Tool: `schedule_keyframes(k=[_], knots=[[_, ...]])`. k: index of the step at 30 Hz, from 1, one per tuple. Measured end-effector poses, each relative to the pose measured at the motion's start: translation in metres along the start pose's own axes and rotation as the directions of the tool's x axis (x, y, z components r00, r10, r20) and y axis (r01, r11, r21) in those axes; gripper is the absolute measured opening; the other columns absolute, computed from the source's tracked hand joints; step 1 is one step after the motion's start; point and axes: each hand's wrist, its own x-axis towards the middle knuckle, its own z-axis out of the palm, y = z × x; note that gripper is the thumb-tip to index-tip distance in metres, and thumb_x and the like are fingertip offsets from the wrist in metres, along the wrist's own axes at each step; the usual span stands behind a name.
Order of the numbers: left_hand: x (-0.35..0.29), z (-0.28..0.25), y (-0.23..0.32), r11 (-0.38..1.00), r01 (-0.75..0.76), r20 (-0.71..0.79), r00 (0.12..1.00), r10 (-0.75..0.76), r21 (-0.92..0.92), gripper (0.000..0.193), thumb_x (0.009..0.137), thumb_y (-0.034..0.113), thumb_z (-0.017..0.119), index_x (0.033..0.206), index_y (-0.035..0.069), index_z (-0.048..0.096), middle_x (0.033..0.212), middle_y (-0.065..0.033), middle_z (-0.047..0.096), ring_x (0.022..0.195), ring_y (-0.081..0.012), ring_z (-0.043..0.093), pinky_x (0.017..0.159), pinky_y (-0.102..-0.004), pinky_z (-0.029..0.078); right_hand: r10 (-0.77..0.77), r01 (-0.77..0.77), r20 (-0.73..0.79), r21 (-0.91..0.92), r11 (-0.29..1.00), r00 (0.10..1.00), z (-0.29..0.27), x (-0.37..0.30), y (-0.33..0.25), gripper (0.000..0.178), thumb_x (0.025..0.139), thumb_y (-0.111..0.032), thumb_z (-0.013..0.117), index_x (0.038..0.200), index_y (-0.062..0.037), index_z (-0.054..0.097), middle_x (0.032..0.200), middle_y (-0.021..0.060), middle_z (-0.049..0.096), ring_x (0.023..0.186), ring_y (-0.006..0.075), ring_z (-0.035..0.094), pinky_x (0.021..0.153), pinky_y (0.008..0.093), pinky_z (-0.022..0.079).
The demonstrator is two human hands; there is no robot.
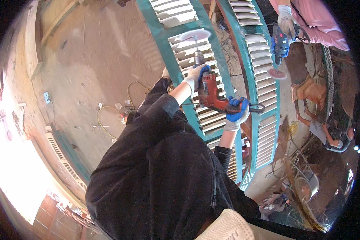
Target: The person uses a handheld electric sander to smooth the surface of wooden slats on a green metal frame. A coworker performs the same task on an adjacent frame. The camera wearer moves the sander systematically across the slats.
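Note:
A red power drill (210,90) with a black cord lies across my two gloved hands. My left hand (195,75) wraps round its front, just behind the metal chuck. At the rear, my right hand (238,110) is closed round the handle; its trigger finger is hard to make out. A pale round sanding disc (195,35) sits in the chuck, over the slats of a louvred shutter panel (161,42). The panel has a green frame and whitish slats. Whether the disc touches the slats, I cannot tell. Both gloves are white with blue palms.
Alongside stands a second green shutter (250,86). Across it, a person in pink (314,20) holds a dark drill (282,42) with a reddish disc (277,74). A yellowish hose (102,124) curls on the floor at left. Another person (338,138) is at far right.

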Motion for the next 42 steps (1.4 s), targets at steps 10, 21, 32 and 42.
schedule_keyframes(k=[10,21,32,42], knots=[[0.012,-0.030,-0.011,0.996,0.084,-0.108,0.991,-0.083,0.008,0.022,0.079,0.030,0.064,0.088,0.010,0.061,0.077,-0.0051,0.063,0.064,-0.0194,0.061,0.060,-0.0375,0.051,0.075,-0.074,-0.049,0.021,0.997,0.996,-0.002,-0.022,0.014,0.020,0.086,-0.022,0.056,0.078,-0.0034,0.054,0.061,0.0065,0.051,0.052,0.0175,0.050,0.065,0.0418,0.048],[0.012,-0.032,-0.021,0.993,0.081,-0.079,0.993,-0.088,-0.086,0.019,0.078,0.029,0.064,0.086,0.013,0.060,0.075,-0.0036,0.062,0.062,-0.0186,0.061,0.060,-0.0362,0.051,0.097,-0.096,0.006,-0.046,0.994,0.995,0.008,-0.010,-0.001,0.016,0.084,-0.016,0.057,0.079,-0.0014,0.055,0.061,0.0073,0.054,0.053,0.0192,0.052,0.059,0.0410,0.050],[0.003,0.000,-0.031,0.995,0.058,0.082,0.995,-0.051,-0.084,0.021,0.083,0.029,0.059,0.089,0.009,0.060,0.079,-0.0067,0.063,0.066,-0.0207,0.062,0.065,-0.0374,0.052,-0.010,0.011,0.042,-0.017,1.000,0.999,0.000,-0.017,-0.029,0.018,0.085,-0.020,0.057,0.078,-0.0040,0.054,0.064,0.0052,0.052,0.056,0.0168,0.051,0.065,0.0419,0.050],[0.002,-0.048,-0.037,0.995,-0.038,-0.122,0.992,0.026,-0.095,0.022,0.080,0.032,0.061,0.088,0.012,0.062,0.077,-0.0037,0.063,0.063,-0.0187,0.060,0.064,-0.0367,0.051,0.101,-0.104,0.104,0.030,0.994,0.989,0.001,-0.022,-0.007,0.011,0.084,-0.012,0.056,0.077,-0.0033,0.055,0.068,0.0059,0.054,0.052,0.0182,0.052,0.063,0.0434,0.051]])
